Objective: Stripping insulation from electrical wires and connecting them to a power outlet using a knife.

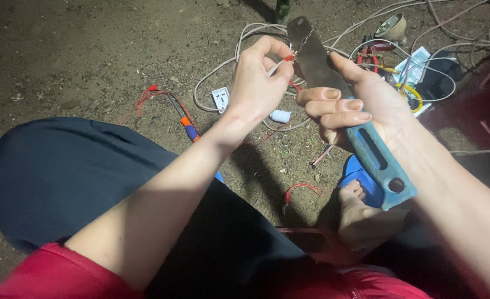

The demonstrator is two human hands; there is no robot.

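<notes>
From the head camera, the right hand [355,108] wraps a broad knife [333,94] by its blue plastic handle [379,160], which is flat and blocky with a long slot and a round hole near the butt. Three fingers curl shut over the grip while the thumb lies stretched along the dull, dark metal blade, whose rounded tip points away from the person.

The left hand [256,83] is pinched closed, thumb and forefinger gripping a thin red wire [288,57] by its insulation. The wire's bare, coppery strands touch the blade's edge near the tip, just beyond the left fingertips and well above the right hand's grip on the handle.

Below lies rough brown dirt [90,50], gritty and scattered with debris. On it are loops of pale white cable [239,50], a small white square socket [220,98], a screwdriver [188,128] with an orange and blue handle, and loose red wire scraps [303,191]. A bare foot in a blue sandal [361,188] rests under the knife handle. Dark trousers [62,177] cover the knee at left.
</notes>
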